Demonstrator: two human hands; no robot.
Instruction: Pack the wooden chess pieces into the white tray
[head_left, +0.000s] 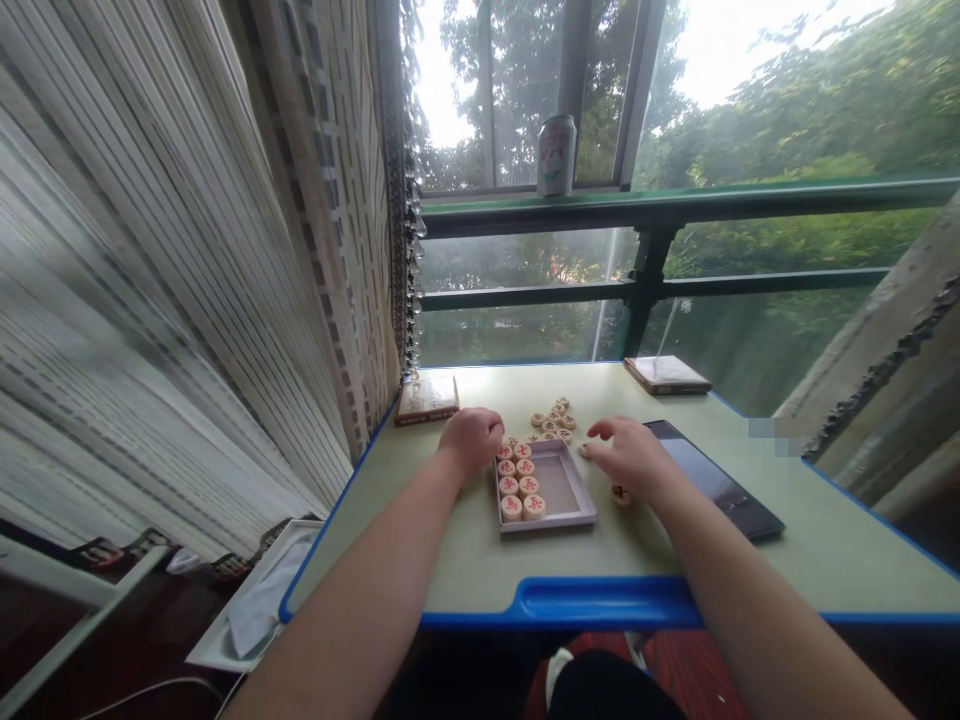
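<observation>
A shallow grey tray (571, 497) lies in the middle of the pale green table (465, 560). Several round wooden chess pieces (519, 488) with red marks sit in its left half. More such pieces lie loose in a pile (553, 420) just beyond the tray. My left hand (472, 438) rests curled at the tray's far left corner, fingers closed over the pieces there; what it holds is hidden. My right hand (628, 455) hovers at the tray's right side with fingers bent and apart. One loose piece (621, 495) lies under that wrist.
A dark tablet (720, 485) lies right of my right hand. Two flat boxes sit at the far edge, one left (426, 399), one right (667, 375). A drink can (556, 155) stands on the window rail. A blind hangs at left. The table has a blue rim (600, 602).
</observation>
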